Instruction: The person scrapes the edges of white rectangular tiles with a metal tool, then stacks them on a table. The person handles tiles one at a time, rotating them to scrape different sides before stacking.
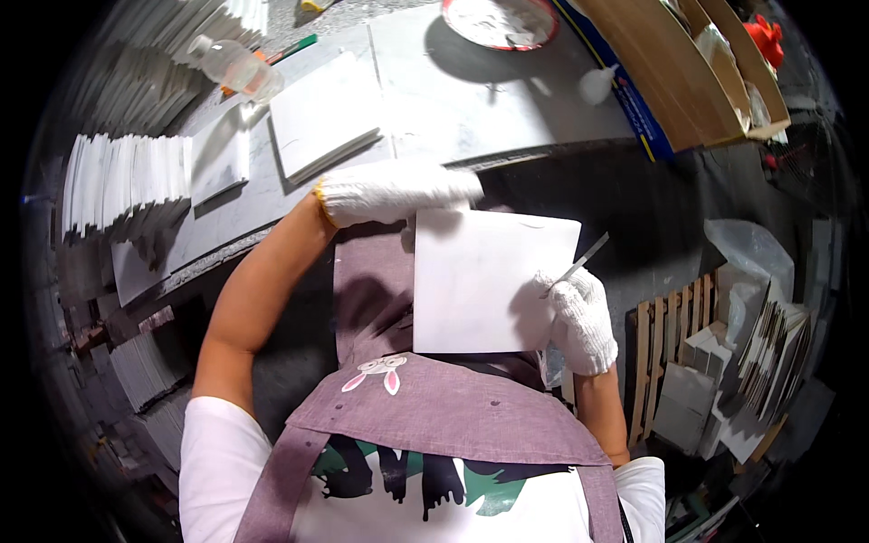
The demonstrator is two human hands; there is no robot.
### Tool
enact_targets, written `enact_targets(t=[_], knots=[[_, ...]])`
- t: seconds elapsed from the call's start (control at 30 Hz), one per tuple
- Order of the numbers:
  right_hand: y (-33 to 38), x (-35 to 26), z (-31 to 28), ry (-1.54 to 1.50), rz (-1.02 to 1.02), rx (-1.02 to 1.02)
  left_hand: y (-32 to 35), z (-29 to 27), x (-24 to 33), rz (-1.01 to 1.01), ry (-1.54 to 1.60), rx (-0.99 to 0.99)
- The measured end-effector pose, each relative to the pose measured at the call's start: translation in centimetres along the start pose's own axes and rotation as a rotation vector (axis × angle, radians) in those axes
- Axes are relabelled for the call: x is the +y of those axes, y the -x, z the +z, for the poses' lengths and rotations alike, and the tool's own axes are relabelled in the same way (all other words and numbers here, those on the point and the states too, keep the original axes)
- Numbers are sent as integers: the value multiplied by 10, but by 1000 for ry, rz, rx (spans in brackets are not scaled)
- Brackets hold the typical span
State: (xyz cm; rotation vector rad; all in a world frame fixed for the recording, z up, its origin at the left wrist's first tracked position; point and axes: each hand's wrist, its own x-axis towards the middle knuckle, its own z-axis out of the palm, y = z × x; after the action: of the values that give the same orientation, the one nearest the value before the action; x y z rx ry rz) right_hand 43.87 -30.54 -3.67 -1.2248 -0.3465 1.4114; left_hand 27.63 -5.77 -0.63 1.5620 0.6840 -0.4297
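Observation:
A flat white square tile (489,285) rests over my lap, on the mauve apron (380,290). My left hand (407,192), in a white knitted glove, grips its far left edge with the fingers close together; the fingertips' underside is hidden. At the tile's right side my right hand (581,317), gloved too, is closed around a thin, narrow metal blade (590,257). The blade sticks out to the upper right, past the tile's edge. The gloved fingers touch or hover just over the tile's right part; I cannot tell which.
On the grey table (407,118) ahead lie a small pile of white tiles (326,122), a clear bottle (237,71) and a red-rimmed bowl (502,23) of white material. Rows of tiles (127,181) stand at left. A cardboard box (679,72) and a wooden pallet (665,335) are at right.

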Motion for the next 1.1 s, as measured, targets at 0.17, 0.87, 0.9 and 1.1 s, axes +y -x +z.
enact_targets(t=[0.17, 0.87, 0.9, 1.1], knots=[[22, 5, -1, -149, -60, 131, -15, 23, -35, 444, 349, 334], [75, 28, -35, 164, -304, 215, 12, 151, -3, 98, 727, 216], [77, 27, -36, 175, -327, 193, 13, 151, -1, 96, 734, 205], [92, 33, -43, 304, -342, 141, 18, 158, 1, 57, 759, 199]])
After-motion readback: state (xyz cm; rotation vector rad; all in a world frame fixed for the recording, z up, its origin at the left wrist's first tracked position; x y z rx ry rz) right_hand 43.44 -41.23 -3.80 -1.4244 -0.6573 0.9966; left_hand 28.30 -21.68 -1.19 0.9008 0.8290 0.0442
